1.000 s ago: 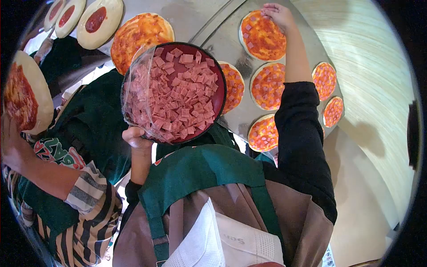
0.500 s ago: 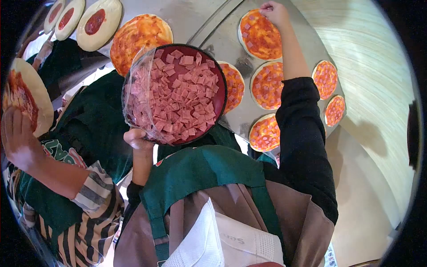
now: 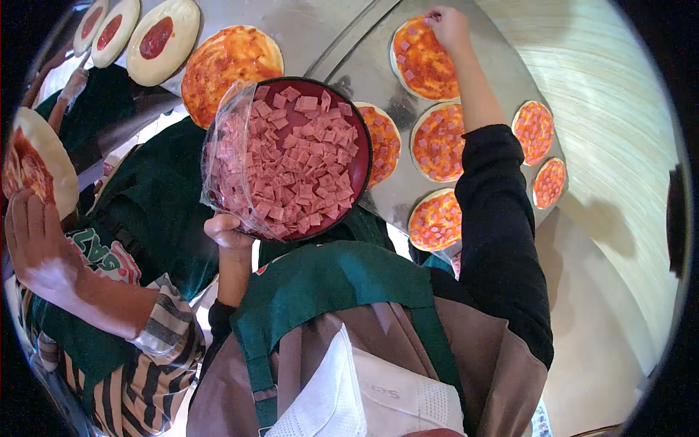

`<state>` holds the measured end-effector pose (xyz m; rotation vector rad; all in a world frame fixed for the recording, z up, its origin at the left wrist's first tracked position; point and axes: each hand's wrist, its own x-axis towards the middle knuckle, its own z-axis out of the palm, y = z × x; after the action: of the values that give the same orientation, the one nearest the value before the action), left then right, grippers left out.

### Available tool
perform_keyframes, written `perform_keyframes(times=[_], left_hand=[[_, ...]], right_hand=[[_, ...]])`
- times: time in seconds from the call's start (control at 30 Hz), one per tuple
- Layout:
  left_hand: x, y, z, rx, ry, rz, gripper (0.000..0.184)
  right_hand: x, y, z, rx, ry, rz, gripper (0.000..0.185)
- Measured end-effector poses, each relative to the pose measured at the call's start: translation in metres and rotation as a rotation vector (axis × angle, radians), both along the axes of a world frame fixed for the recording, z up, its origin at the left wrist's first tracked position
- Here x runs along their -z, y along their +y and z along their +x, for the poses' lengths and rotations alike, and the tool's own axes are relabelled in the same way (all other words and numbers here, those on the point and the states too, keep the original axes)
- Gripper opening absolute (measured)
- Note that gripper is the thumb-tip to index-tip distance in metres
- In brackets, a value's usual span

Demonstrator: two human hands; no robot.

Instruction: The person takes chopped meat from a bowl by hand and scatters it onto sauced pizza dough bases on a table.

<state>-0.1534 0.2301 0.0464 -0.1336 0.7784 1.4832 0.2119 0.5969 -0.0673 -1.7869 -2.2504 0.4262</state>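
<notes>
My left hand (image 3: pixel 228 231) grips the lower left edge of a round dark-rimmed pan (image 3: pixel 368 164) with a red inside. Square pieces of pink ham (image 3: pixel 302 156) fill much of the pan, and clear plastic film covers its left part. At the top of the steel table (image 3: pixel 393 80), my right hand (image 3: pixel 441 23) is over the upper edge of a sauced pizza (image 3: pixel 428 62) that has a few ham squares on its left side. Its fingers are pinched together, and what they hold is too small to see. Below lies a pizza (image 3: pixel 439 142) with more ham.
Small ham-topped pizzas (image 3: pixel 533 132) lie right of my forearm. A sauced pizza (image 3: pixel 231 69) and dough rounds with sauce spots (image 3: pixel 162 42) are at the upper left. A co-worker's hand (image 3: pixel 44 244) touches a sauced dough (image 3: pixel 54 164) at the far left. Another person's hand (image 3: pixel 74 86) shows behind.
My right hand has shifted slightly left along the top pizza's upper edge. The pan has dropped slightly in view. The co-worker's hand and dough at the left have moved down.
</notes>
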Motion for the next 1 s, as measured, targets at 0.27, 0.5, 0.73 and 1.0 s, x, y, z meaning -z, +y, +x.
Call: perform_keyframes(times=[0.27,0.5,0.73,1.0], left_hand=[[-0.002,0.003,0.003,0.036,-0.046,0.064,0.083],[-0.003,0.005,0.007,0.030,-0.074,0.110,0.080],[-0.008,0.011,0.014,0.020,-0.011,0.008,0.081],[-0.016,0.017,0.026,0.039,0.025,-0.027,0.084]], right_hand=[[0.002,0.008,0.034,0.378,0.797,-0.362,0.020],[-0.013,0.004,0.051,0.319,1.027,-0.656,0.027],[-0.015,0.005,0.047,0.238,0.660,-0.376,0.026],[-0.002,0.010,0.056,0.213,0.623,-0.357,0.029]])
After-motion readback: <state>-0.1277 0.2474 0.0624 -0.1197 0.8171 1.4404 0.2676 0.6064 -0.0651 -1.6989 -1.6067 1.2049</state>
